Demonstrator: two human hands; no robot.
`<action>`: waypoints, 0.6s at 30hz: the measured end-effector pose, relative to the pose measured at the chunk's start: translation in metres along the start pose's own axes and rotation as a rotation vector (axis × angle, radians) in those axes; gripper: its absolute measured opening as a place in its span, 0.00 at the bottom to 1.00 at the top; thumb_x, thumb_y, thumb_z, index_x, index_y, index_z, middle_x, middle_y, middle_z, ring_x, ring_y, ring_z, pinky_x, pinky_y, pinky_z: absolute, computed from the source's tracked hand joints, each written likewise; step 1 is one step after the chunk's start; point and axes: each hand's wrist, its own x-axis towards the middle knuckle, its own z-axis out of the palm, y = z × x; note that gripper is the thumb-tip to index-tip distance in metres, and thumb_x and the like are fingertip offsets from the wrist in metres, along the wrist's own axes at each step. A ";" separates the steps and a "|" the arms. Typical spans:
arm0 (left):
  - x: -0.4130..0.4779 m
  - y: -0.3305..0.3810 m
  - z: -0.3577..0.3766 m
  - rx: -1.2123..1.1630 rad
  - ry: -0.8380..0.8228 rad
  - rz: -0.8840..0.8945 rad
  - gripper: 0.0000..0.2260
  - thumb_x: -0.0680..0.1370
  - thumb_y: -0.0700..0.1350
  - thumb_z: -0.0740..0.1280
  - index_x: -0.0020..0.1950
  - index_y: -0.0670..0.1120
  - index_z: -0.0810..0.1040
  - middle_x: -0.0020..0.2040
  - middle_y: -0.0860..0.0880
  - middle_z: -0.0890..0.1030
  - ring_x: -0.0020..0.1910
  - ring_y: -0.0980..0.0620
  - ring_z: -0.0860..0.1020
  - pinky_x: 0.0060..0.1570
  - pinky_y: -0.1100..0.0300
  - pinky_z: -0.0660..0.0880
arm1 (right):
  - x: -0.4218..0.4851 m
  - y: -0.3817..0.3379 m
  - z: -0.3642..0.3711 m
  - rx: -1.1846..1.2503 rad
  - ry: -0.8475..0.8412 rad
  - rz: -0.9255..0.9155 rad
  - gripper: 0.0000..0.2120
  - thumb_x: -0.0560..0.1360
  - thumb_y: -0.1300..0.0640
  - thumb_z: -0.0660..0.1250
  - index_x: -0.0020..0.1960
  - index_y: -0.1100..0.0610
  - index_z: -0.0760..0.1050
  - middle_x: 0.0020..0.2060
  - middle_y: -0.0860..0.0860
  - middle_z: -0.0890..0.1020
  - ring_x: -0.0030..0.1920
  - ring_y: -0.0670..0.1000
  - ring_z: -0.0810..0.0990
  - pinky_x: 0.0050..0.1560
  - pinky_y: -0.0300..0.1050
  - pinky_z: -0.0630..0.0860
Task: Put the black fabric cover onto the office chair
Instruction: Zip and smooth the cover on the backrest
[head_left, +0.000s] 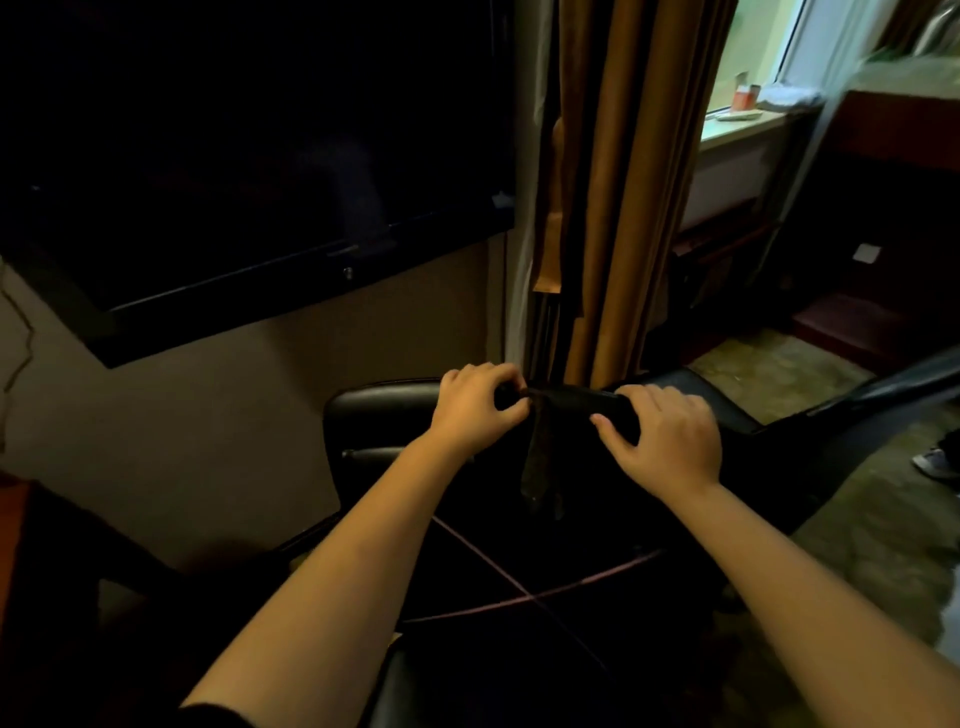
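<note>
Pinching a bunched fold of the black fabric cover (571, 400) in the left hand (475, 402) and gripping the same top edge with the right hand (670, 436), with fingers curled over it. Runs thin and dark between both hands along the top of the office chair (374, 402) back, with a narrow strip dangling below and pink lines (519, 592) crossing lower down. Faces a brown curtain (613, 182) straight ahead, a dark screen (234, 156) on the left wall, a bright windowsill (737, 127) and a shoe (935, 460) far right.
</note>
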 end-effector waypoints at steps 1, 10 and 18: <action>-0.006 -0.003 0.000 0.014 0.035 -0.001 0.03 0.77 0.52 0.66 0.48 0.57 0.73 0.46 0.56 0.75 0.52 0.53 0.73 0.57 0.55 0.61 | 0.001 -0.003 0.002 0.016 0.000 -0.018 0.20 0.75 0.39 0.62 0.50 0.55 0.79 0.39 0.49 0.81 0.39 0.52 0.78 0.40 0.47 0.69; -0.060 -0.035 -0.016 0.164 0.355 -0.055 0.05 0.76 0.53 0.67 0.51 0.55 0.76 0.43 0.58 0.73 0.50 0.53 0.73 0.52 0.59 0.58 | 0.026 -0.050 0.021 0.207 0.074 -0.128 0.19 0.76 0.41 0.60 0.47 0.56 0.80 0.39 0.49 0.82 0.39 0.51 0.80 0.39 0.45 0.70; -0.091 -0.072 -0.012 0.200 0.659 0.025 0.13 0.72 0.59 0.59 0.46 0.53 0.76 0.41 0.59 0.73 0.46 0.52 0.74 0.48 0.61 0.56 | 0.029 -0.087 0.034 0.245 0.261 -0.210 0.20 0.78 0.42 0.59 0.45 0.55 0.81 0.36 0.48 0.83 0.36 0.49 0.80 0.37 0.43 0.68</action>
